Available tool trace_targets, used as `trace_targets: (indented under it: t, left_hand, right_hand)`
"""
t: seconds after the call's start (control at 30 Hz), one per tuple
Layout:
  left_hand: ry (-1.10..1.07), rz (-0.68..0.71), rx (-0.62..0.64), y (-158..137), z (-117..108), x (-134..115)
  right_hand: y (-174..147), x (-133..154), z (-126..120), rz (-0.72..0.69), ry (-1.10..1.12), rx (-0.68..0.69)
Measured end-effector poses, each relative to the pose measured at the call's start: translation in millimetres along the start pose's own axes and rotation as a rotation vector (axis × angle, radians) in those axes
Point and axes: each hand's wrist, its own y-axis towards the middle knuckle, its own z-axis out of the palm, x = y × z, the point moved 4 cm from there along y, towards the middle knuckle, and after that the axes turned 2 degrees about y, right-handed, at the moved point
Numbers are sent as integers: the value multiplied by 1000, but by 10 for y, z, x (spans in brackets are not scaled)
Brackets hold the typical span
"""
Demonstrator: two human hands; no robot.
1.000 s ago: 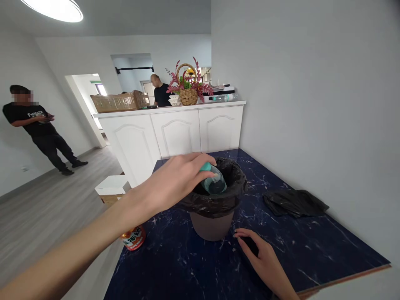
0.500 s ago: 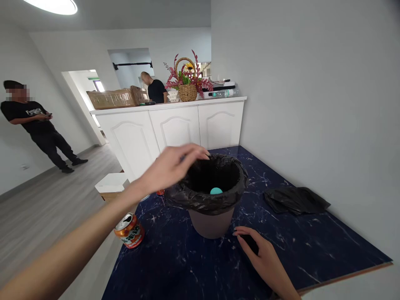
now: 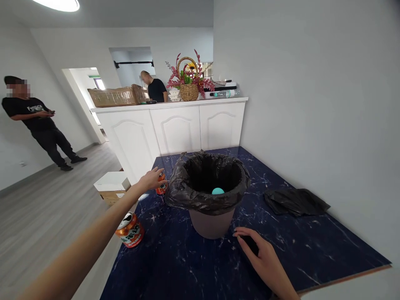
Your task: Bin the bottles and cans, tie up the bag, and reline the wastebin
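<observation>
A trash bin (image 3: 212,224) with a black plastic liner (image 3: 203,202) folded over its rim stands on the dark blue marbled table. Inside it shows a turquoise rounded object (image 3: 218,191), its lower part hidden. My left hand (image 3: 152,180) is at an orange drink can (image 3: 161,190) left of the bin, fingers apart around its upper part; whether they grip it I cannot make out. Nearer me, a second orange can (image 3: 131,233), its top opened, stands at the table's left edge. My right hand (image 3: 259,254) rests on the table right of the bin, fingers loosely bent, thumb apart, holding nothing visible.
Crumpled black plastic (image 3: 295,201) lies near the wall on the right. Behind the table is a white cabinet (image 3: 178,129) with a flower basket (image 3: 189,92) and cardboard box (image 3: 115,97). A white box (image 3: 112,182) stands left. Two people are in the background.
My left hand has moved from above the bin's left rim, left and down to the can beside the bin. My right hand has stayed in place.
</observation>
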Motion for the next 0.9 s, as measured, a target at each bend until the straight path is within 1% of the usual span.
trace_targets:
  t: [0.07, 0.1, 0.17, 0.23, 0.3, 0.33, 0.37, 0.4, 0.43, 0.5, 0.53, 0.6, 0.67, 0.73, 0.8, 0.87, 0.9]
  left_hand:
    - [11, -34, 5, -28, 66, 0]
    - [13, -52, -14, -46, 49, -2]
    - [5, -85, -103, -88, -105, -12]
    - [-16, -112, -251, -145, -415, -45]
    - [-62, -108, -440, -246, -840, -143]
    - [-101, -82, -549, -324, -1072, -227]
    - [-232, 8, -720, -439, -1315, -341]
    - [-358, 117, -816, -560, -1518, -477]
    - [-449, 223, -834, -674, -1673, -632]
    - [-509, 401, -764, -888, -1848, -976]
    - [-490, 477, -706, -978, -1867, -1147]
    - [-391, 607, -548, -1096, -1776, -1449]
    - [-286, 679, -371, -1117, -1575, -1651]
    - [-216, 686, -223, -1072, -1367, -1747]
    - [-189, 674, -133, -1023, -1236, -1773]
    - [-209, 672, -99, -1017, -1218, -1757]
    - [-232, 663, -111, -1035, -1252, -1732]
  right_hand:
    - [4, 3, -1, -2, -5, 1]
    - [4, 4, -2, -4, -8, 0]
    - [3, 10, -6, -15, -12, -8]
    - [0, 18, -10, -29, -8, -18]
    - [0, 21, -12, -37, 1, -24]
    - [2, 20, -12, -37, 5, -22]
    - [3, 17, -10, -33, 9, -19]
    - [5, 11, -8, -26, 11, -16]
    - [5, 4, -6, -17, 13, -14]
    - [5, -10, 1, -1, 16, -9]
    - [5, -16, 3, 4, 16, -6]
    - [5, -22, 4, 1, 13, -4]
    - [6, -21, 1, -13, 10, 0]
    - [9, -23, -3, -16, 8, 4]
    - [11, -30, -1, 1, 4, 11]
    - [10, -29, 3, 9, 5, 13]
    - [8, -24, 3, 7, 9, 10]
